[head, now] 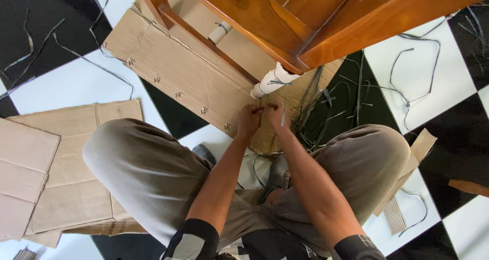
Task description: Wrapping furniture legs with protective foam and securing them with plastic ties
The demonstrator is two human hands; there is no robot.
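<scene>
Black-and-white checkered floor tiles [76, 81] spread under a seated person in khaki trousers, with flattened cardboard sheets [66, 178] lying at the left. Both hands meet just below a wooden chair's leg [204, 41], whose foot is wrapped in white padding [272, 79]. The left hand [248, 120] and the right hand [277, 116] are both pinched narrow — fingertips nearly touching — on a thin grey strap [283, 107] (its ends are too small to trace) over a stapled cardboard piece [178, 71]. Loose grey strapping [326, 107] tangles just beside the right hand.
</scene>
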